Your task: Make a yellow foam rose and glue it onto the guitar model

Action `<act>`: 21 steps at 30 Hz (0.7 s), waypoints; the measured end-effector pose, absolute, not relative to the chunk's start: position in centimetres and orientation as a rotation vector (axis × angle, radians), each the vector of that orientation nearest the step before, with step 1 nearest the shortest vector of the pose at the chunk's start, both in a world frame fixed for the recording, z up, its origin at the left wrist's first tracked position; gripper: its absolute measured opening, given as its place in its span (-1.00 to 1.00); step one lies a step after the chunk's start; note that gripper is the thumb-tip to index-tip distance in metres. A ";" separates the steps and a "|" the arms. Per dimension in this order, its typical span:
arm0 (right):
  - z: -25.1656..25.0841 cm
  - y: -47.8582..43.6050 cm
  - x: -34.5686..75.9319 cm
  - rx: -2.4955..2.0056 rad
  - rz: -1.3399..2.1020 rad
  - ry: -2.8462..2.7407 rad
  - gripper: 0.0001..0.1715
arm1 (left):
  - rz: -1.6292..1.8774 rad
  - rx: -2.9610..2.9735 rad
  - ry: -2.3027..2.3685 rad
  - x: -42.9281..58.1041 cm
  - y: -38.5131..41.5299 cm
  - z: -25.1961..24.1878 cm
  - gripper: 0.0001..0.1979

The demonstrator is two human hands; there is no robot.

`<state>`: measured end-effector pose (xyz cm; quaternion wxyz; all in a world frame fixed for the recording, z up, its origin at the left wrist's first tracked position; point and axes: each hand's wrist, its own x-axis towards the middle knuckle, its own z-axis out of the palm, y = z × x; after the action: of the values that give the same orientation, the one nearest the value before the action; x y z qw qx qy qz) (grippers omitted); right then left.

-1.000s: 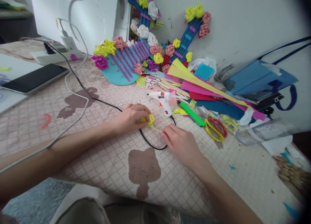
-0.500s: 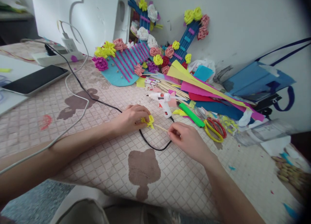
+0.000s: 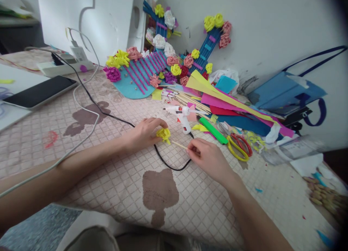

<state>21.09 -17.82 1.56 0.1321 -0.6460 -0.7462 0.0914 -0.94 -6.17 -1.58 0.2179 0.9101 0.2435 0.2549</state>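
Note:
A yellow paper flower (image 3: pixel 163 134) is pinched between the thumb and fingers of my left hand (image 3: pixel 144 135), just above the quilted tablecloth. My right hand (image 3: pixel 205 157) is closed around one end of a thin wooden stick (image 3: pixel 178 144). The stick's other end points at the flower's lower edge; whether it touches there I cannot tell. Behind both hands a white glue gun (image 3: pixel 181 115) lies on the cloth, its black cord (image 3: pixel 174 169) looping below the flower.
Paper-flower-covered cardboard guitars (image 3: pixel 138 75) lean at the back. Wooden skewers (image 3: pixel 194 101), coloured paper (image 3: pixel 231 95), a green cutter (image 3: pixel 213 130) and scissors (image 3: pixel 237 148) lie to the right. At left are a phone (image 3: pixel 40 91), a power strip (image 3: pixel 63 66) and a white cable (image 3: pixel 89 135) crossing my left forearm.
My left fingers have lifted and shifted so that more of the yellow flower shows, now rounder and turned. My right hand still holds the stick in nearly the same place.

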 end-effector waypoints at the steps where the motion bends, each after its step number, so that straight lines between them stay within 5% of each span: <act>1: 1.6 -17.8 21.1 -1.877 0.262 -2.165 -0.89 | 0.701 2.519 0.669 -0.9 -6.1 -1.6 -0.71; 21: 1.2 -17.8 20.9 -1.883 0.229 -2.157 -0.90 | 0.703 2.528 0.567 -1.1 -5.6 -1.8 -0.67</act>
<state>20.87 -17.79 1.24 0.1339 -0.6497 -0.7441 0.0790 -1.08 -5.65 -1.85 0.2266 0.9173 0.2057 0.2549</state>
